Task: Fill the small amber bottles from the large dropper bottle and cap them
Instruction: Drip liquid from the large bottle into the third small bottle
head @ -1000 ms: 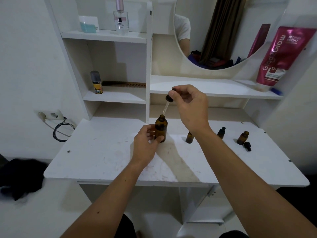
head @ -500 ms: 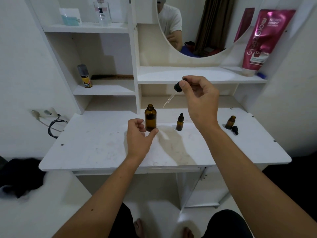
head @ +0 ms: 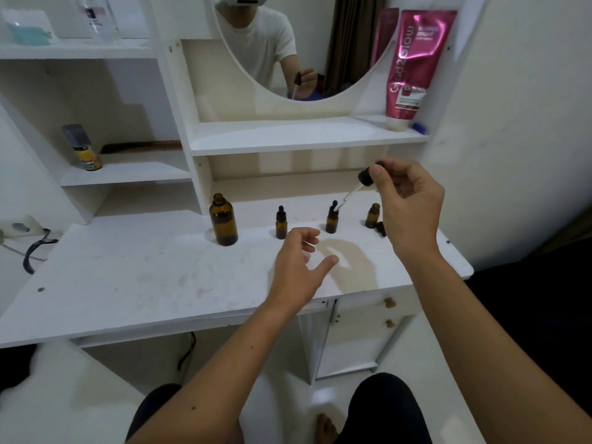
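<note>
Under my left hand (head: 299,267) the tabletop (head: 128,283) is a white laminate-looking board, matt, smudged with faint pinkish stains and scuffs. Left of that hand stands the large bottle (head: 223,221), amber glass with a soft gloss. The small bottles (head: 281,223) beyond my fingers are the same shiny amber glass, topped in dull black rubber. The dropper (head: 362,184) pinched in my right hand (head: 407,200) has a matt black bulb and a clear, glassy pipette. Above my right hand the pink tube (head: 413,65) gleams like foil-finish plastic. Far left of my hands, the little can (head: 82,147) looks metal with a grey plastic cap.
</note>
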`<state>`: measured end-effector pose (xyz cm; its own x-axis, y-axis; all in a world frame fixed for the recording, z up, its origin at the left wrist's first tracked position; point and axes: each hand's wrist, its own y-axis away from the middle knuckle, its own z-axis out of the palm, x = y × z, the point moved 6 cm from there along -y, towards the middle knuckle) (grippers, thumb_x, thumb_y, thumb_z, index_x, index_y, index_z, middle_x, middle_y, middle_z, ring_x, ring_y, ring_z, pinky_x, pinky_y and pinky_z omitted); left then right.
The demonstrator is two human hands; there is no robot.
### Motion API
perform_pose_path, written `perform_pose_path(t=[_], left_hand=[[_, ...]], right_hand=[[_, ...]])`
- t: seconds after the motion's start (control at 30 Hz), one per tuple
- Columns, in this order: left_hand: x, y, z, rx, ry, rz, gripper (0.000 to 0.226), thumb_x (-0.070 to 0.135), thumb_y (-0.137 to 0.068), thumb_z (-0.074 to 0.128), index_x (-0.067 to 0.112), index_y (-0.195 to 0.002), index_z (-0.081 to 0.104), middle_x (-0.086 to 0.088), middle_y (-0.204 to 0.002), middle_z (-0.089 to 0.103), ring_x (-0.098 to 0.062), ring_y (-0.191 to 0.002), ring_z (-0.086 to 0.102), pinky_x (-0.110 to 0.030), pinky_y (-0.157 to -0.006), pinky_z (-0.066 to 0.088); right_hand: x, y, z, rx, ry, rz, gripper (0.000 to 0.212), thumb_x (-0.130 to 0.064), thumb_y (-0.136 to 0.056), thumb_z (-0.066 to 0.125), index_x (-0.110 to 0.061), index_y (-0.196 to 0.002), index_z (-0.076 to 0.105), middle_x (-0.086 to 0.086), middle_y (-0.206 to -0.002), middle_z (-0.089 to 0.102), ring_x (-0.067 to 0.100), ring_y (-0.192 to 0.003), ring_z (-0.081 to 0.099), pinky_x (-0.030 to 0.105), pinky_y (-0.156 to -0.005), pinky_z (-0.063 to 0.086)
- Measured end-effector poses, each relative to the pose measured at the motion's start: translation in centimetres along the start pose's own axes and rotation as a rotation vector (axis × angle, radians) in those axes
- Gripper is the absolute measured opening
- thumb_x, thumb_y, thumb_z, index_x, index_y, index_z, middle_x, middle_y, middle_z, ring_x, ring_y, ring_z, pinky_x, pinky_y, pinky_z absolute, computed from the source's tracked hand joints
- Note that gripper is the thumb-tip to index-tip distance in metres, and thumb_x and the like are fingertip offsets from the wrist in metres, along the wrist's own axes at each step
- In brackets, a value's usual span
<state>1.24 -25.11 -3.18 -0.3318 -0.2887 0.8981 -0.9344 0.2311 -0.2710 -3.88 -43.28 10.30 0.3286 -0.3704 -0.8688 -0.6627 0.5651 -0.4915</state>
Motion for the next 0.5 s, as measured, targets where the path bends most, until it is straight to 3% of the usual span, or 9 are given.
perform_pose_path(t=[0.07, 0.17, 0.27, 0.4, 0.5], left_hand=[[0.5, -0.3, 0.5, -0.030, -0.004, 0.020, 0.052, 0.039, -0.085, 0.083, 0.033, -0.126, 0.052, 0.022, -0.115, 0.058, -0.001, -0.104, 0.059, -0.017, -0.086, 0.053], [1.3, -1.0, 1.3, -0.061, 0.006, 0.035, 0.051, 0.036, -0.087, 0.082, 0.030, -0.127, 0.052, 0.016, -0.120, 0.058, -0.003, -0.106, 0.059, -0.017, -0.088, 0.053], [1.5, -1.7, 2.4, -0.085, 0.023, 0.028, 0.052, 0.034, -0.089, 0.080, 0.028, -0.132, 0.051, 0.015, -0.129, 0.055, -0.002, -0.112, 0.056, -0.023, -0.098, 0.052], [1.6, -3.7, 4.8, -0.120, -0.016, -0.013, 0.063, 0.032, -0.094, 0.076, 0.025, -0.148, 0.044, 0.010, -0.149, 0.042, -0.007, -0.130, 0.049, -0.028, -0.109, 0.044], [1.5, -5.4, 6.5, -0.121, -0.047, -0.018, 0.065, 0.037, -0.096, 0.072, 0.025, -0.152, 0.041, 0.010, -0.153, 0.040, -0.009, -0.132, 0.050, -0.028, -0.105, 0.044]], right_hand=[[0.2, 0.0, -0.4, 0.017, 0.002, 0.004, 0.015, -0.021, -0.097, 0.076, -0.015, -0.112, 0.076, -0.006, -0.099, 0.078, 0.006, -0.092, 0.075, 0.016, -0.074, 0.060], [0.7, -0.1, -1.0, 0.028, 0.022, -0.009, 0.015, -0.023, -0.097, 0.076, -0.017, -0.111, 0.077, -0.004, -0.100, 0.079, 0.010, -0.096, 0.076, 0.027, -0.093, 0.061], [1.7, -0.5, -1.6, 0.045, 0.019, 0.014, 0.015, -0.024, -0.097, 0.076, -0.017, -0.110, 0.077, -0.002, -0.100, 0.080, 0.013, -0.095, 0.077, 0.033, -0.094, 0.061], [3.1, -1.8, -2.3, 0.050, 0.023, 0.033, 0.016, -0.023, -0.097, 0.076, -0.016, -0.110, 0.077, -0.001, -0.100, 0.080, 0.014, -0.097, 0.077, 0.031, -0.095, 0.061], [4.0, -2.8, -2.5, 0.052, 0.036, 0.040, 0.015, -0.022, -0.098, 0.075, -0.015, -0.111, 0.077, -0.001, -0.100, 0.080, 0.013, -0.097, 0.076, 0.027, -0.093, 0.060]])
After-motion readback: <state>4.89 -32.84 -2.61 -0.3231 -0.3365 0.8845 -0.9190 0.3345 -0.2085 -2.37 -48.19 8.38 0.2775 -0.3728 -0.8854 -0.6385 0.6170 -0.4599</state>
